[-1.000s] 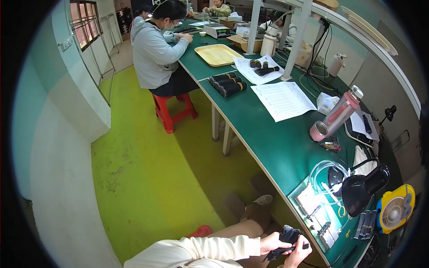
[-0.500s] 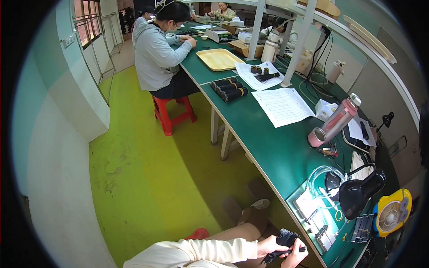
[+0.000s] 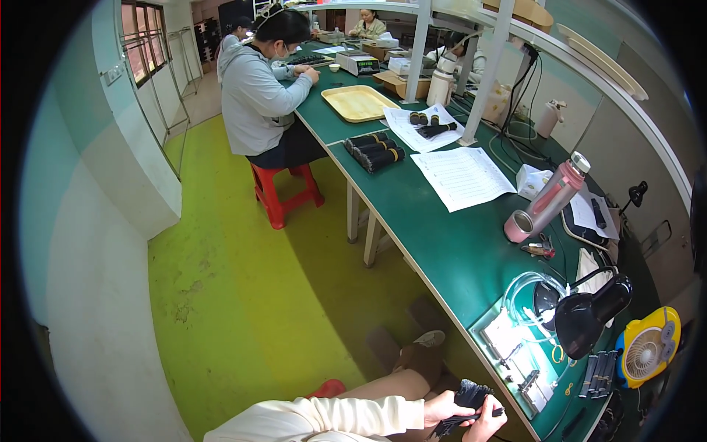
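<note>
Over my lap, beside the near edge of the green table, both hands grip a bundle of thin black strands, perhaps cut wires (image 3: 470, 393). The ends fan out at the top, and part of the bundle passes below the fingers. My left hand (image 3: 440, 408) closes on its left side, at the end of a cream sleeve. My right hand (image 3: 487, 421) wraps its right side, fingers curled around it. Just right of the hands, a metal fixture (image 3: 524, 368) with small clamps lies under bright light from a black desk lamp (image 3: 589, 317).
Clear tubing (image 3: 515, 295) coils behind the fixture. A yellow-blue fan (image 3: 648, 350) and several dark bundles (image 3: 599, 374) are at right. Farther along stand a pink bottle (image 3: 560, 193), paper sheets (image 3: 464, 178), black bundles (image 3: 375, 152) and a yellow tray (image 3: 346, 103). A co-worker (image 3: 258, 96) sits on a red stool (image 3: 276, 195).
The whole view has shifted slightly. My hands keep hold of the black bundle in nearly the same place, and nothing has been let go.
</note>
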{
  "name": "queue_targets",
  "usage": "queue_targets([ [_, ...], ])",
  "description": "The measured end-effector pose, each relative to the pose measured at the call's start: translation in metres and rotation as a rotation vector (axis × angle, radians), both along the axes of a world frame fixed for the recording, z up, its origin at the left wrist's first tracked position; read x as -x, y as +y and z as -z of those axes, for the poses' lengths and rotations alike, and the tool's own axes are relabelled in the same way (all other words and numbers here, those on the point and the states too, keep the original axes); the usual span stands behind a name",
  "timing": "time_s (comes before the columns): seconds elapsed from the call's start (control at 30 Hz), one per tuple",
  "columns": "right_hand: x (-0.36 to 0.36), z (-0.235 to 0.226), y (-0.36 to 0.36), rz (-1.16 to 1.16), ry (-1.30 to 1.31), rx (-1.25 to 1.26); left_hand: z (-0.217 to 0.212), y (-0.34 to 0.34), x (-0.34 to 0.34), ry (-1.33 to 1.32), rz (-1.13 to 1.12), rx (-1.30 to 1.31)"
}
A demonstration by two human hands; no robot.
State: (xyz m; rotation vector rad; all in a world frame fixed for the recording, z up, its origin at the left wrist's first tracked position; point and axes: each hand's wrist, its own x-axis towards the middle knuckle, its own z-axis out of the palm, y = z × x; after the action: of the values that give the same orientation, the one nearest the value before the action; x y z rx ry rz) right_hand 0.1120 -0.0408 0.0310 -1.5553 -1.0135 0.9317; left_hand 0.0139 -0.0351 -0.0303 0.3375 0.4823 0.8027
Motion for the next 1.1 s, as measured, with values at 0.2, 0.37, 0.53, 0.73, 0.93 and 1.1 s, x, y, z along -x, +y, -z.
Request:
queue_targets([
  [0.2, 0.000, 0.002, 0.001, -0.012, 0.018, 0.017, 0.001, 0.000, 0.002, 0.010, -0.002, 0.008],
  [0.37, 0.001, 0.005, 0.002, -0.015, 0.017, -0.017, 0.005, 0.000, -0.001, 0.079, -0.044, -0.034],
  [0.53, 0.002, 0.000, 0.002, -0.015, 0.016, 0.006, 0.000, 0.000, 0.002, -0.009, -0.004, 0.036],
  [0.73, -0.008, 0.013, 0.002, 0.057, 0.045, -0.058, -0.014, -0.001, -0.002, 0.006, -0.008, 0.044],
  [0.93, -0.017, 0.002, 0.008, 0.097, 0.148, 0.033, -0.027, 0.008, -0.005, 0.037, 0.001, 0.062],
  [1.1, -0.013, -0.014, 0.026, -0.005, 0.217, 0.135, -0.044, 0.020, 0.002, 0.155, -0.063, 0.001],
])
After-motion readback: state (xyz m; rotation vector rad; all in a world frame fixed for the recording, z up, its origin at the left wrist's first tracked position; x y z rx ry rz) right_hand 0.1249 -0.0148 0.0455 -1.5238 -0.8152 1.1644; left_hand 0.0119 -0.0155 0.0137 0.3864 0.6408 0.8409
